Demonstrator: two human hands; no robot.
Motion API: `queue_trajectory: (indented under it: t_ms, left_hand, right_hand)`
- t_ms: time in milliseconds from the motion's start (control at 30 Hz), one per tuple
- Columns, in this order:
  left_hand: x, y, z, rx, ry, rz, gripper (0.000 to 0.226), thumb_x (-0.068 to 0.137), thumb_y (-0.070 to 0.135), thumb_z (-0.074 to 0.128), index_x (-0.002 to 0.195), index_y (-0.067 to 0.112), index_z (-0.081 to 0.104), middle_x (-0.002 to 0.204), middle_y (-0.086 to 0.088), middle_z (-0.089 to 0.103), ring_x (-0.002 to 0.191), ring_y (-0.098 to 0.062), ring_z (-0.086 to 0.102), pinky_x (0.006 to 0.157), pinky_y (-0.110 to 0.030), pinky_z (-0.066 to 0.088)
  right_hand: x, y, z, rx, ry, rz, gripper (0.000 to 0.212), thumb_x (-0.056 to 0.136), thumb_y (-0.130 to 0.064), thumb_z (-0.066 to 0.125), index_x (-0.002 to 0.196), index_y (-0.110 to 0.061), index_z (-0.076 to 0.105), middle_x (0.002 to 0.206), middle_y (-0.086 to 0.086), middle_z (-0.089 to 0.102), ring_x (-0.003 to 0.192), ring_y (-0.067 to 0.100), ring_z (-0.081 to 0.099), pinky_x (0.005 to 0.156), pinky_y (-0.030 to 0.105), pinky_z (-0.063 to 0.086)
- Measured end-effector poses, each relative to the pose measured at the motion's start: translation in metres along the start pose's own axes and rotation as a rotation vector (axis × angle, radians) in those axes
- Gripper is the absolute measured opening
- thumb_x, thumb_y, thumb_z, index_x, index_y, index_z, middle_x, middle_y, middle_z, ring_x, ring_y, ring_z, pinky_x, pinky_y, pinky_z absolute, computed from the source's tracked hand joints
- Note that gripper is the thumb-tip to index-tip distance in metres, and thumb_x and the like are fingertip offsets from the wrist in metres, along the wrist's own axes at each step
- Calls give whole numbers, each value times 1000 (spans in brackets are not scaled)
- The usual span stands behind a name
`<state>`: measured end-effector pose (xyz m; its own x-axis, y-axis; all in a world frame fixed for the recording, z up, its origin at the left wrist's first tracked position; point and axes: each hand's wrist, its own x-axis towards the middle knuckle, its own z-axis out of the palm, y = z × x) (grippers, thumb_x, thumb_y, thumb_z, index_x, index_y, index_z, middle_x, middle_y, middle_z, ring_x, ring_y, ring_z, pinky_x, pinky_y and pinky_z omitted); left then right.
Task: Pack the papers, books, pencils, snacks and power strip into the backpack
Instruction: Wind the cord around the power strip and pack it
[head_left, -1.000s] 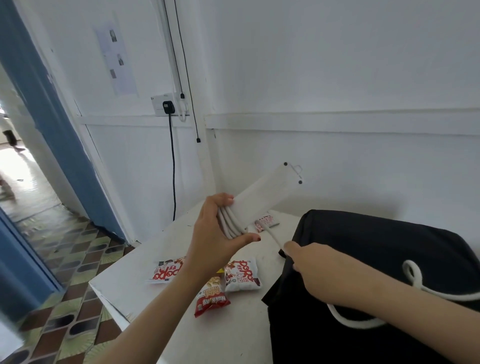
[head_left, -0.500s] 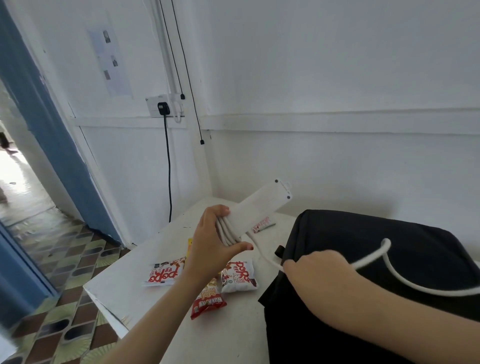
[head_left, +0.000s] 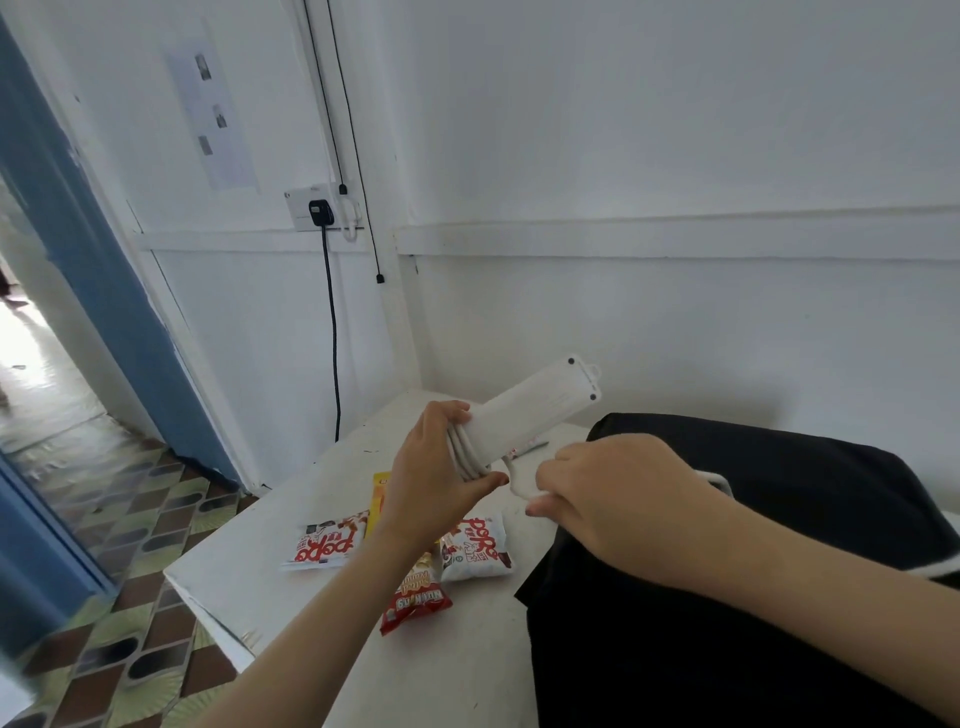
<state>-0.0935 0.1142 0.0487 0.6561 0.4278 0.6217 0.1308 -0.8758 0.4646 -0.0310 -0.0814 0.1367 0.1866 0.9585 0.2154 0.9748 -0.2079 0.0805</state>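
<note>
My left hand (head_left: 431, 483) grips the near end of a white power strip (head_left: 535, 410), which tilts up to the right above the table with several turns of its white cord wound round it. My right hand (head_left: 608, 493) is closed on the cord (head_left: 519, 486) just right of the strip; more cord (head_left: 719, 480) trails over the black backpack (head_left: 779, 519) lying at the right. Snack packets lie on the white table (head_left: 311, 519) under my left arm: two white packets (head_left: 319, 545) (head_left: 478, 545), a red one (head_left: 413, 603) and a yellow one (head_left: 379, 499).
A small wrapped item (head_left: 527, 449) lies behind the strip. The table's left corner (head_left: 176, 577) borders a patterned tile floor. A wall socket (head_left: 317, 208) with a black plug and hanging cable is on the white wall. A blue door frame (head_left: 104, 286) stands at left.
My right hand moved left toward the strip, bringing the cord around it; the loose loop over the backpack has shortened. The strip tilted slightly lower.
</note>
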Motion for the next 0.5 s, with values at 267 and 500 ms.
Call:
queue_trajectory:
  t_ms: [267, 500]
  left_hand:
    - [2, 23, 0, 96, 2, 85, 72, 55, 54, 48, 115, 15, 48, 109, 4, 56, 93, -12, 52, 64, -22, 38]
    - [-2, 31, -3, 69, -11, 207, 54, 60, 49, 48, 105, 20, 40, 101, -5, 61, 82, -11, 53, 58, -6, 26]
  right_hand:
    - [7, -3, 8, 525, 41, 65, 29, 97, -35, 46, 90, -19, 69, 51, -12, 50, 53, 1, 48, 52, 15, 33]
    - [1, -7, 6, 737, 20, 40, 25, 97, -27, 48, 94, -14, 70, 51, -31, 50, 52, -6, 49, 54, 10, 35]
